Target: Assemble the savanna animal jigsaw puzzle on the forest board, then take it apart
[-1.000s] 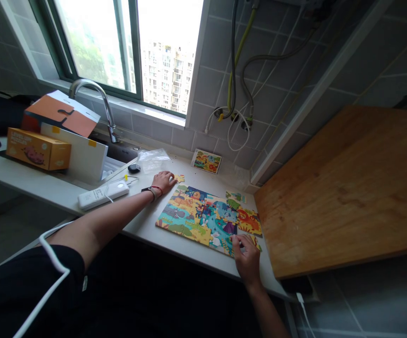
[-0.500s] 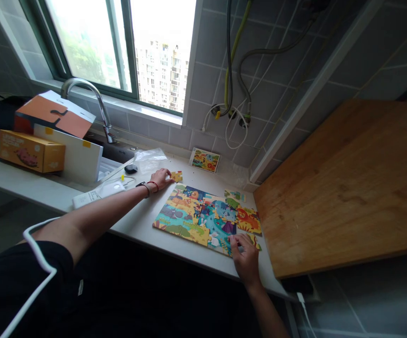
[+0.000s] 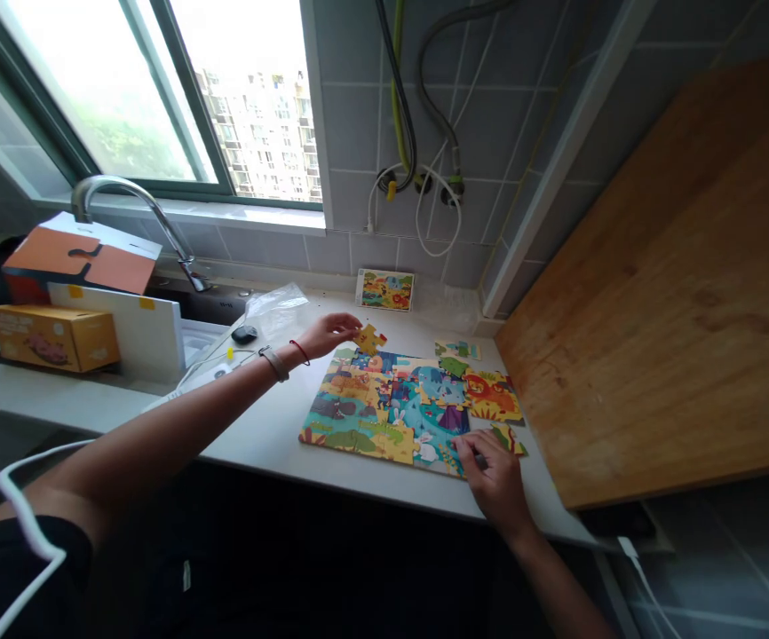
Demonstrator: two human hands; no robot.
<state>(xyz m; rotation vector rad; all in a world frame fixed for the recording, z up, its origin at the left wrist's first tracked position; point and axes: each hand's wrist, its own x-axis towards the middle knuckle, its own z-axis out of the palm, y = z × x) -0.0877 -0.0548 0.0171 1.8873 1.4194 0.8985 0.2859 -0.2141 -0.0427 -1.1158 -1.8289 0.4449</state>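
Observation:
A colourful jungle-animal jigsaw puzzle [image 3: 384, 413] lies assembled in large part on the white countertop [image 3: 271, 444]. My left hand [image 3: 332, 335] reaches over its top edge, fingertips on a yellow jigsaw piece [image 3: 369, 339] that sits tilted. My right hand [image 3: 495, 475] rests on the puzzle's lower right corner, fingers bent over the pieces there, partly hiding them. Close to it lies a loose piece [image 3: 508, 437]. A green strip of pieces [image 3: 457, 350] lies beyond the top right edge, and a small picture card [image 3: 384, 290] stands near the wall.
A clear plastic bag [image 3: 276, 306] and a small black object [image 3: 244, 334] lie left of the puzzle, near a steel faucet [image 3: 138, 209] and a yellow cardboard box [image 3: 53, 337]. A wooden board [image 3: 657, 293] leans on the right, above the counter edge.
My left hand has moved right, carrying the yellow piece from beside the puzzle's corner to above its top edge. The head view has shifted, and my right hand stays at the corner.

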